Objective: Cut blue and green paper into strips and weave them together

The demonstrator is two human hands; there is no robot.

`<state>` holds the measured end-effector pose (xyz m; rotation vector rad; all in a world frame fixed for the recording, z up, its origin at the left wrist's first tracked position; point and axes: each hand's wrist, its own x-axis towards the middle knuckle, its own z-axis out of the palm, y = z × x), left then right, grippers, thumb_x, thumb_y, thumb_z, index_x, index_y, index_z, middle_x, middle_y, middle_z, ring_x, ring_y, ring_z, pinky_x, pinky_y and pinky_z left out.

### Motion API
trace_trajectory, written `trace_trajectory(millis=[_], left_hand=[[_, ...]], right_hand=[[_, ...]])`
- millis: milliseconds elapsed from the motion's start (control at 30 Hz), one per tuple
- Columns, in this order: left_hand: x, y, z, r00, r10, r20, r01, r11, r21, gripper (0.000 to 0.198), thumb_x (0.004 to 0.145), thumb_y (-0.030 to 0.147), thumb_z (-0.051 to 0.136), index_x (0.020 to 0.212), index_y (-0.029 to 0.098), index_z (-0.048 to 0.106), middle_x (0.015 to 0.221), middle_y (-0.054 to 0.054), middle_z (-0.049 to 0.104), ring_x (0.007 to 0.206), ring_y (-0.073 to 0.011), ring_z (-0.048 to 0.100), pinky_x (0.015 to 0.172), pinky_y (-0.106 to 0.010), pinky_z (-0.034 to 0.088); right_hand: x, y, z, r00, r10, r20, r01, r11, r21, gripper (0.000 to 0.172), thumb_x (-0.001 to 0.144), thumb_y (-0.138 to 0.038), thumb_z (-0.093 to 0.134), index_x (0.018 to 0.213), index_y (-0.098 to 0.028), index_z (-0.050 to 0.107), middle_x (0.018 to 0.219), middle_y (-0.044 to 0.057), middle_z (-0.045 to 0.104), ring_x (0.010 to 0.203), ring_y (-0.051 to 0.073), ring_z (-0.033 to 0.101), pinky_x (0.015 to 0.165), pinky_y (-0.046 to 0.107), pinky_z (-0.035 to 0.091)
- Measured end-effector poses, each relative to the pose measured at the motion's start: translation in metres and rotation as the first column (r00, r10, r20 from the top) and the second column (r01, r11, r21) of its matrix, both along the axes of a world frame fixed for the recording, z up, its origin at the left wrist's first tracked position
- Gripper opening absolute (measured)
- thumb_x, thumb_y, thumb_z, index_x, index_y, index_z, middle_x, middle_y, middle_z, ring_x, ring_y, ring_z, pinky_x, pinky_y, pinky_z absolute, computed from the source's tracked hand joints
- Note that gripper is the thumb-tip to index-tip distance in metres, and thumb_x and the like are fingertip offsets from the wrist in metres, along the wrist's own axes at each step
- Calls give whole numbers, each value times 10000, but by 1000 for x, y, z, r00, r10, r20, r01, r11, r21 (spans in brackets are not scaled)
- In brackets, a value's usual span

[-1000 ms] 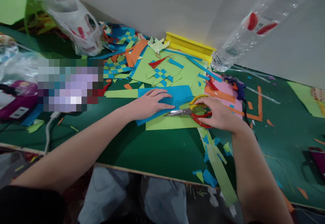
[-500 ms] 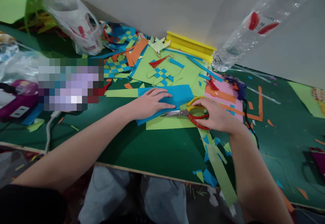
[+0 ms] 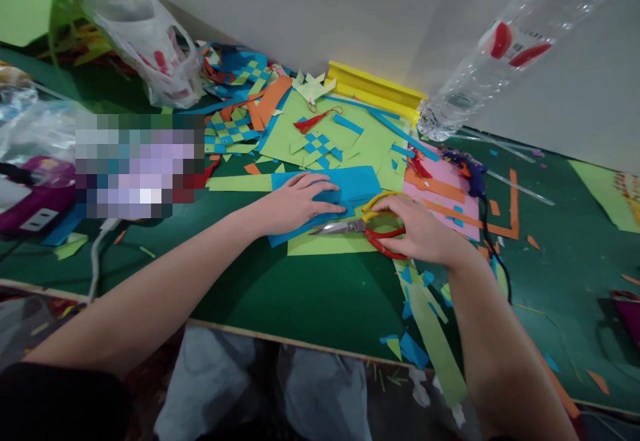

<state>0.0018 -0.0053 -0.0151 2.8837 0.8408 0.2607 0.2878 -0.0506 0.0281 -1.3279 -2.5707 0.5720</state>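
My left hand (image 3: 297, 202) lies flat on a piece of blue paper (image 3: 360, 182), fingers spread and pressing it to the table. Under the blue paper sits a light green sheet (image 3: 325, 246), its near edge showing. In my right hand (image 3: 425, 231) is a pair of scissors (image 3: 356, 226) with one yellow and one red handle. The blades point left, just below my left fingers and over the edge of the papers. Whether the blades are cutting paper cannot be made out.
Behind the hands are a woven blue-and-green paper piece (image 3: 317, 149), a red tassel (image 3: 313, 122) and a yellow holder (image 3: 375, 87). A clear bottle (image 3: 480, 71) stands at right near a glue gun (image 3: 470, 171). A plastic bag with a cup (image 3: 145, 41) is at back left.
My right hand and the scissors have shifted slightly left, so the blade tips reach further along the paper. The left hand stays in place on the blue paper.
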Motion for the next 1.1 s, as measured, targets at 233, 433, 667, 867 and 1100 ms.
trace_trajectory(millis=[233, 433, 667, 867, 1100], left_hand=[[9, -5, 0, 995, 95, 15, -96, 992, 77, 447, 988, 141, 370, 1355, 315, 555, 1457, -47, 467, 1413, -257, 313, 1174, -492, 250], [6, -1, 7, 979, 151, 138, -161, 984, 70, 386, 1022, 258, 354, 1356, 224, 547, 1383, -72, 536, 1336, -244, 396, 1147, -439, 300], [-13, 1, 7, 998, 45, 43, -48, 995, 87, 462, 1009, 431, 398, 1402, 207, 491, 1446, -94, 490, 1397, -281, 330, 1141, -452, 292], [-11, 3, 2, 992, 124, -23, -120, 985, 127, 489, 1001, 451, 413, 1417, 199, 473, 1488, -104, 447, 1418, -282, 316, 1164, -453, 252], [-8, 3, 4, 980, 193, -44, -181, 963, 201, 488, 1017, 424, 361, 1420, 173, 475, 1455, -122, 483, 1395, -290, 359, 1165, -465, 253]], right_hand=[[1, -4, 6, 1000, -22, -3, 22, 1000, -12, 350, 770, -340, 672, 1101, -271, 580, 1179, 69, 655, 1095, 294, 606, 942, 477, 452], [17, 0, 6, 998, -60, -37, 59, 998, -26, 389, 757, -363, 678, 1120, -273, 574, 1194, 70, 642, 1094, 288, 617, 918, 453, 503], [26, -1, 5, 993, -122, -2, 122, 993, -1, 445, 762, -419, 700, 1134, -244, 530, 1185, 104, 622, 1087, 307, 623, 940, 490, 507], [34, 2, 1, 982, -190, 14, 189, 982, 25, 492, 760, -460, 687, 1156, -235, 501, 1184, 126, 604, 1104, 340, 616, 958, 538, 500], [56, 8, -4, 974, -223, 24, 224, 975, -4, 518, 712, -426, 709, 1145, -219, 514, 1212, 124, 603, 1101, 324, 620, 911, 500, 547]])
